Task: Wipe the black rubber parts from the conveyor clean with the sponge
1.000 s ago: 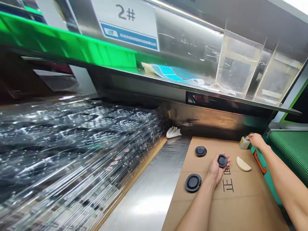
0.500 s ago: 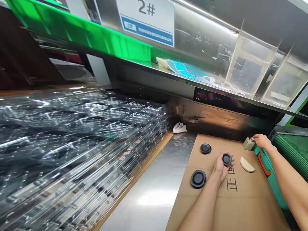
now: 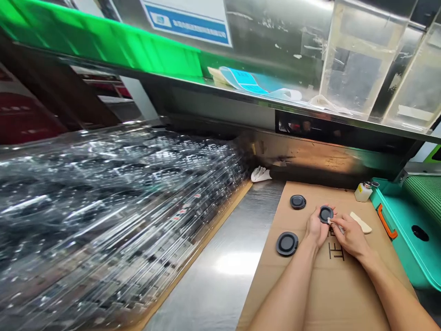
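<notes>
My left hand lies palm up on the cardboard sheet and holds a round black rubber-like disc in its fingers. My right hand is over that disc, pinching a small white piece against its edge. The piece is too small to identify. Two more black discs rest on the cardboard, one beyond my hands and a wider one to their left. A cream crescent-shaped pad and a small metal-capped bottle stand to the right.
A teal case with an orange handle adjoins the cardboard on the right. Tall stacks of clear plastic trays fill the left, beyond a stainless steel surface. White gloves lie at the back, beneath a steel shelf.
My right hand has left the bottle and moved left to the disc in my left hand. The bottle now stands alone, and the view has shifted slightly.
</notes>
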Demonstrator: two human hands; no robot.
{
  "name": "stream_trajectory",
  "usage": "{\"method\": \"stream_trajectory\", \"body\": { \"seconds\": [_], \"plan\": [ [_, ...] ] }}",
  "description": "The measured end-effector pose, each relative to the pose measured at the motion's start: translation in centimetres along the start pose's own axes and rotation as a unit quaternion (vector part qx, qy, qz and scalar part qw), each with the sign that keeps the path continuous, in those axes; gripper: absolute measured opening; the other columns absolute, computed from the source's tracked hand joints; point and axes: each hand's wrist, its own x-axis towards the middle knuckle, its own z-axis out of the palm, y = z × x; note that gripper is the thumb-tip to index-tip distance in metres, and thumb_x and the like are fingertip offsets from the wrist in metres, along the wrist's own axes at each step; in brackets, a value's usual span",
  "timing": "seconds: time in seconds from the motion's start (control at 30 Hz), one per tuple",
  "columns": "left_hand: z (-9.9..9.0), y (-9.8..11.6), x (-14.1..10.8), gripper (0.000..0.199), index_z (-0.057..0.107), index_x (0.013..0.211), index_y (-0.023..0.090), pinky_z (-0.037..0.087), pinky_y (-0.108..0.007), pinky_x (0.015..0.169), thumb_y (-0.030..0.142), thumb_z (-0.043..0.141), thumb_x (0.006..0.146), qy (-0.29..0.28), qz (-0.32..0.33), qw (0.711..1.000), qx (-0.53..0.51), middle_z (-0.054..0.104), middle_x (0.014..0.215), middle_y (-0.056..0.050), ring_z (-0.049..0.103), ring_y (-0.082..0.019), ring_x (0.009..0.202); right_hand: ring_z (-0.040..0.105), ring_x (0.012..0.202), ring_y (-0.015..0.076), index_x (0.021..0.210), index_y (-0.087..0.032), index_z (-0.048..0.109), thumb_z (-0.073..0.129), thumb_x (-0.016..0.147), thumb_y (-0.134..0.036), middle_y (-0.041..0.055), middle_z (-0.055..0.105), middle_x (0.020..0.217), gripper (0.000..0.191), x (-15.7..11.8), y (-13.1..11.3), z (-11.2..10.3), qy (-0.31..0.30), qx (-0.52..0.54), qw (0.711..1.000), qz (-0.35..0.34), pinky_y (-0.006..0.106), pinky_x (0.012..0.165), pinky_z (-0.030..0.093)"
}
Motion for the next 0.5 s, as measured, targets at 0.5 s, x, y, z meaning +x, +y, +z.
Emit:
{"method": "stream_trajectory", "body": {
  "seconds": [0.5],
  "plan": [
    [-0.66,-0.37,-0.29,0.027,0.062,0.101,0.013,0.057,-0.040,0.088,0.031,0.041,0.100,0.014,0.010,0.999,0.035,0.070,0.099,-0.014,0.070,-0.023,0.092,0.054,0.088,0.0180,0.113,-0.028,0.070,0.050,0.098,-0.023,0.0055,0.062,0.098,0.026,0.21,-0.27,0.01,-0.021,-0.155,0.988,-0.012,0.028,0.075,0.037]
  ]
}}
